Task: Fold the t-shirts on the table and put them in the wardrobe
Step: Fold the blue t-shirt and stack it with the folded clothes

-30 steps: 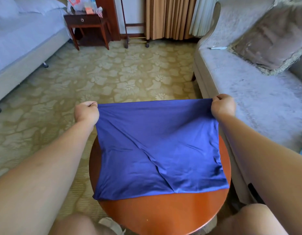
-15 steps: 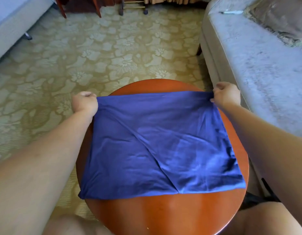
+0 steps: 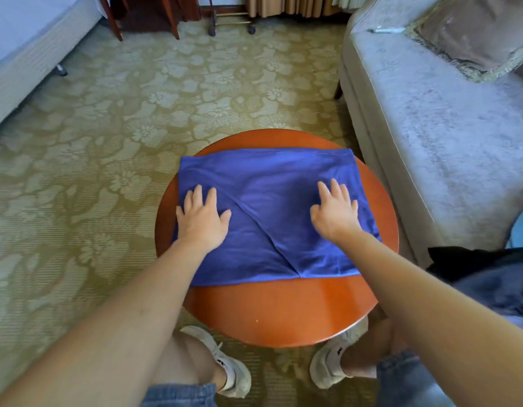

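Blue cloth, the half-folded t-shirt (image 3: pixel 272 177), lies flat on the round wooden table (image 3: pixel 278 312), covering its far part. My left hand (image 3: pixel 203 220) and my right hand (image 3: pixel 335 214) press on it, one at each side, the fingers (image 3: pixel 198 195) straight and spread apart, gripping nothing. To smooth it well, I think I must slide both palms outward with light, equal pressure, so the diagonal crease (image 3: pixel 263 236) in the middle goes flat and the cloth does not slip on the polished wood.
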Available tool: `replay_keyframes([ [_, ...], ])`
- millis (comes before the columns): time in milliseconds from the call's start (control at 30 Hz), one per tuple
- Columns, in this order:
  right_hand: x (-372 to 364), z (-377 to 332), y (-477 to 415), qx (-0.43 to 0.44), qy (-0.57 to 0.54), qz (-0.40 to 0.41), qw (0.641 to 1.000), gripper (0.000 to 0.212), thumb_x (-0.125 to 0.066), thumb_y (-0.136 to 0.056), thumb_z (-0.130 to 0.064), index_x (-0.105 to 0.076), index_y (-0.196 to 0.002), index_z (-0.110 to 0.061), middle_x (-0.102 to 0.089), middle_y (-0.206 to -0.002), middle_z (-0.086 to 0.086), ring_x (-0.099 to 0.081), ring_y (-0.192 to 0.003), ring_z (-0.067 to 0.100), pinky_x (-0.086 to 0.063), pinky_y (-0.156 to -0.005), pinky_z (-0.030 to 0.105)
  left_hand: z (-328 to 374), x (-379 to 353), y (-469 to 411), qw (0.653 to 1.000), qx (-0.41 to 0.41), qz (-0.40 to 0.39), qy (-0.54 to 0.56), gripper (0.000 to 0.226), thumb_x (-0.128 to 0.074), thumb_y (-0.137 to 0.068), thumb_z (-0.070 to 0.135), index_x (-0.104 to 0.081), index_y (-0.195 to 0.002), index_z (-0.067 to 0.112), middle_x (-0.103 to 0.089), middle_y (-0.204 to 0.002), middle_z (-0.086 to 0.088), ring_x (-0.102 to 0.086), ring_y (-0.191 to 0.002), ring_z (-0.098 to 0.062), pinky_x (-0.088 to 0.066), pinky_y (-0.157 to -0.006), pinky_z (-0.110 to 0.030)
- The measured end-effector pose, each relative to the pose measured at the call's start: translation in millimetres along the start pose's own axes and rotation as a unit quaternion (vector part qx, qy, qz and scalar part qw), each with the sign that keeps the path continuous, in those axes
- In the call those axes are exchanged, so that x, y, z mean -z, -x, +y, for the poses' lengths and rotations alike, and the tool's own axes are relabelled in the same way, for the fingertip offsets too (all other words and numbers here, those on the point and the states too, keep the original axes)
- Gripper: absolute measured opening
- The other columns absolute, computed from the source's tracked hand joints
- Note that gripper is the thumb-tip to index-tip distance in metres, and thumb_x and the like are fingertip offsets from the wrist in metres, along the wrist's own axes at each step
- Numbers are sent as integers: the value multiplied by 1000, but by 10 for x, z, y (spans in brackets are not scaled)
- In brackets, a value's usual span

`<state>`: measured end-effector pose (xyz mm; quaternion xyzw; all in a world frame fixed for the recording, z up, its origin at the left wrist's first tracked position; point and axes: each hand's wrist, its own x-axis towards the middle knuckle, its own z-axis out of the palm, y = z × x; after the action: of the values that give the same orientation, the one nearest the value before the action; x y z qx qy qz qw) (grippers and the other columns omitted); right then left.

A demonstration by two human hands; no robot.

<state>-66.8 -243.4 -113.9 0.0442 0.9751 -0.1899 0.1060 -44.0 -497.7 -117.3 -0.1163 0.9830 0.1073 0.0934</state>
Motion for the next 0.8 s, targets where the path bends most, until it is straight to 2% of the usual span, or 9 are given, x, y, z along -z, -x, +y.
replay_keyframes([
  [133,-182,182,289,-29,93,-23,995,65,-28,-101,-51,-11,-156,-22,6,-163,7,7,-149,36,-4,-118,58,-149,-118,327,999,27,-37,-15,77,-25,-95,68,-4,-156,26,11,-163,-4,11,-150,-26,-4,-118,-54],
  [267,-230,413,366,-26,103,1,994,75,-18,-94,-69,-9,-156,-28,6,-164,2,7,-149,33,-3,-118,59,-289,-196,420,999,40,-11,-17,81,-19,-92,73,0,-156,27,13,-163,-6,9,-150,-27,-2,-120,-53],
  [367,-235,532,368,-10,103,30,994,77,-17,-92,-72,-14,-155,-28,1,-164,1,3,-150,30,-4,-118,58,-334,-263,445,999,29,33,5,80,-19,-94,69,-3,-157,22,7,-163,-12,3,-150,-28,-2,-121,-50],
  [500,-268,544,359,-5,106,48,993,76,-17,-92,-71,-17,-154,-27,-2,-164,2,1,-149,30,-5,-118,57,-341,-298,431,994,35,101,36,71,-25,-98,59,-15,-156,19,-15,-161,-14,-11,-149,-27,-10,-120,-48],
  [667,-275,559,362,3,109,64,992,77,-17,-92,-71,-19,-154,-26,-5,-163,4,-2,-149,31,-7,-118,56,-343,-318,392,997,23,79,0,64,-19,-98,59,-14,-155,31,-16,-160,-9,-8,-148,-24,-7,-120,-48],
  [800,-284,561,363,3,104,68,992,77,-18,-92,-71,-19,-154,-26,-6,-163,4,-3,-149,30,-7,-118,56,-296,-260,425,993,12,116,7,62,-26,-100,54,-18,-155,27,-34,-147,-11,-27,-135,-30,-24,-112,-45],
])
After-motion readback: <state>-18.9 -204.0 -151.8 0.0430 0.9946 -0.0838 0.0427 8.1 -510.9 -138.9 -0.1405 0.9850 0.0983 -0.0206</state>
